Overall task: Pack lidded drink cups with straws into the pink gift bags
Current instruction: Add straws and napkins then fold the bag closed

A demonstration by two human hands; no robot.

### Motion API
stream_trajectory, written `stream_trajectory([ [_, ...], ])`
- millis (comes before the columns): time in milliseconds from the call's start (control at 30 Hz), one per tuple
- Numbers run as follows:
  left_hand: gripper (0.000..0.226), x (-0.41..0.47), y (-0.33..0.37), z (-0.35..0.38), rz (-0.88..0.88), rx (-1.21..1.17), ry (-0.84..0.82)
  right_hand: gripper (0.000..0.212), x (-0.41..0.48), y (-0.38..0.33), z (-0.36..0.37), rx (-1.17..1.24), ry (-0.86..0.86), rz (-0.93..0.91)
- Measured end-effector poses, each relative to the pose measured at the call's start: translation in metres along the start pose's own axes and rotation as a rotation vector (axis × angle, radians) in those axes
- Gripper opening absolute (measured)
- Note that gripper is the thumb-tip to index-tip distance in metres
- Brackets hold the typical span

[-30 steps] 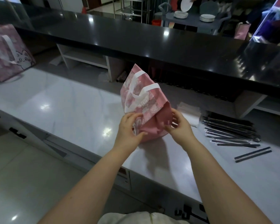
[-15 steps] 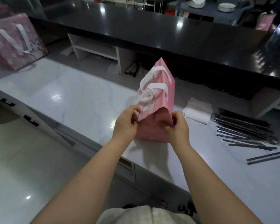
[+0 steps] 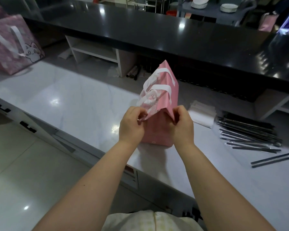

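- I see the pink gift bag [image 3: 163, 90] no longer leaning off to the left. It now stands almost upright on the white counter [image 3: 73, 100], its flattened upper half pointing up and away from me.
- Its lower part looks squarer, with the base set down flat.
- The left hand [image 3: 132, 125] has gone from a loose hold on the bag's front to pinching the fold's left corner.
- The right hand [image 3: 182, 125] has come up from the bag's side and pinches the right corner.
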State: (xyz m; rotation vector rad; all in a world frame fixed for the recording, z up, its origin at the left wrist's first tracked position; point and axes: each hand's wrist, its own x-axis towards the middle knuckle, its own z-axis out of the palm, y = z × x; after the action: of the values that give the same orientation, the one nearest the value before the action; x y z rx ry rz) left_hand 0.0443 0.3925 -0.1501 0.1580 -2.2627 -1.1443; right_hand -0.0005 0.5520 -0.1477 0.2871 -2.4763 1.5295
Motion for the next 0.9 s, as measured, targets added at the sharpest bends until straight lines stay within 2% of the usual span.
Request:
stream_trajectory([
  [100,0.037,-0.016,-0.011,-0.001,-0.086,-0.108,-0.022,0.027,-0.015,0.015,0.001,0.038,-0.038,0.087],
  [167,0.053,-0.029,-0.019,-0.002,-0.177,-0.182,-0.064,0.027,-0.025,0.026,0.001,0.076,-0.058,0.169],
  [233,0.058,-0.033,-0.025,-0.001,-0.223,-0.203,-0.099,0.031,-0.030,0.033,0.002,0.078,-0.079,0.197],
  [333,0.048,-0.022,-0.024,0.002,-0.201,-0.130,-0.147,0.032,-0.026,0.032,0.007,0.034,-0.107,0.177],
  [433,0.040,-0.014,-0.023,0.007,-0.264,-0.081,-0.147,0.026,-0.024,0.030,0.014,0.004,-0.072,0.189],
  [600,0.036,-0.041,-0.040,0.007,-0.310,-0.121,-0.107,0.022,-0.040,0.041,0.012,0.026,-0.036,0.258],
  [767,0.035,-0.039,-0.052,0.005,-0.435,-0.108,-0.076,0.021,-0.041,0.042,0.011,0.020,-0.019,0.246],
  [900,0.029,-0.049,-0.041,0.013,-0.457,-0.127,-0.089,0.015,-0.030,0.042,0.014,0.033,0.104,0.291],
])
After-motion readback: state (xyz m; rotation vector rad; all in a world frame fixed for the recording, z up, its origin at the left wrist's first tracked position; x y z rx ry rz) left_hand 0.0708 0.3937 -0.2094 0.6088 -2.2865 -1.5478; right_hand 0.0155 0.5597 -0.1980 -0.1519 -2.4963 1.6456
